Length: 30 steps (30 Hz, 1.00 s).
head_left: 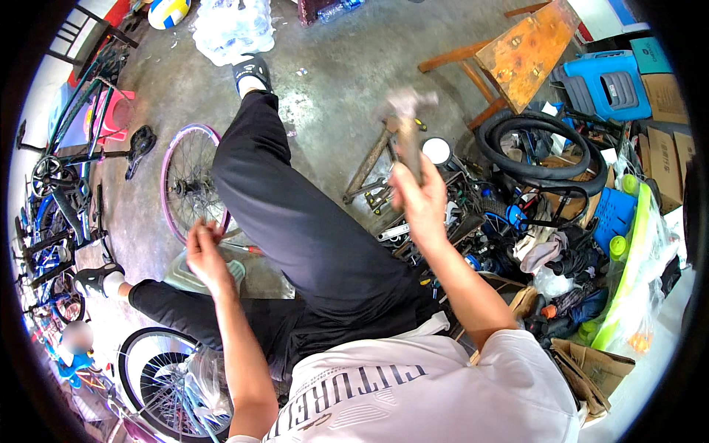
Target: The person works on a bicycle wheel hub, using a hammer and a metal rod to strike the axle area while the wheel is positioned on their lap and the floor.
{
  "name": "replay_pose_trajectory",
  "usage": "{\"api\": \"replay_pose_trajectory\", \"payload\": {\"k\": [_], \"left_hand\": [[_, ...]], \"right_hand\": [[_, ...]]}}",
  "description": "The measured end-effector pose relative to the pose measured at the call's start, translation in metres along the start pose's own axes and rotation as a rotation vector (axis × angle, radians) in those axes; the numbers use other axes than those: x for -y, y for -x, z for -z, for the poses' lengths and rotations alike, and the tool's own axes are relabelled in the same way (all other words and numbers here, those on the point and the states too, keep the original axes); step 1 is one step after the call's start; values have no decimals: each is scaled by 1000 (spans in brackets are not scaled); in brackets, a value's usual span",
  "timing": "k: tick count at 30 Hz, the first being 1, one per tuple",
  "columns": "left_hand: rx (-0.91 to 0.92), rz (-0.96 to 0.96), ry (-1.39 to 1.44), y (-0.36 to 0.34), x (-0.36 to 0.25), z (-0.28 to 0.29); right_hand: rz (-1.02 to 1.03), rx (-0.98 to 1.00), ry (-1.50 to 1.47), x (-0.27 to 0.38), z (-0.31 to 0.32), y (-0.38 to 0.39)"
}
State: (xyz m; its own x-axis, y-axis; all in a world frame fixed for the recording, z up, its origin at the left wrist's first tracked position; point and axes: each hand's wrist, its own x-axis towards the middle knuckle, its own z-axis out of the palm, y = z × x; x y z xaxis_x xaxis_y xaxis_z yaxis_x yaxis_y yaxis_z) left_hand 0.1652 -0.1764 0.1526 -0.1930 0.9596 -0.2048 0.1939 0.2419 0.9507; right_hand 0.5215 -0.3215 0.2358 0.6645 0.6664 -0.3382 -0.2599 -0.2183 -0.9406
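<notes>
My right hand (421, 196) grips a hammer (408, 151) by its handle, raised over the tool pile; its head is blurred by motion. My left hand (207, 244) has curled fingers beside a pink-rimmed bicycle wheel (168, 170); whatever they hold, if anything, is too small to tell. A red-handled screwdriver (252, 249) lies just right of that hand, by a pale green plastic stool (185, 275). Metal tools and parts (373, 192) are heaped behind the hammer. My outstretched leg in black trousers crosses the middle, between my two hands.
Bicycles (55, 214) line the left, near a partly seen person (70, 362). A black-tyred wheel (129, 369) is lower left. A wooden bench (517, 55), coiled tyres (539, 170), a blue plastic case (605, 85) and cardboard (665, 170) crowd the right. A white bag (233, 29) lies ahead.
</notes>
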Motion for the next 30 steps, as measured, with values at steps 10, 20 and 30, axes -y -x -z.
{"api": "replay_pose_trajectory", "payload": {"k": [10,20,30], "left_hand": [[608,0,940,6,-187,2],[14,564,305,21,-3,29],[-176,753,290,44,-18,46]], "right_hand": [[997,424,184,83,-121,26],[-306,-150,484,-152,154,-130],[-515,-331,-3,-309,153,-263]]}}
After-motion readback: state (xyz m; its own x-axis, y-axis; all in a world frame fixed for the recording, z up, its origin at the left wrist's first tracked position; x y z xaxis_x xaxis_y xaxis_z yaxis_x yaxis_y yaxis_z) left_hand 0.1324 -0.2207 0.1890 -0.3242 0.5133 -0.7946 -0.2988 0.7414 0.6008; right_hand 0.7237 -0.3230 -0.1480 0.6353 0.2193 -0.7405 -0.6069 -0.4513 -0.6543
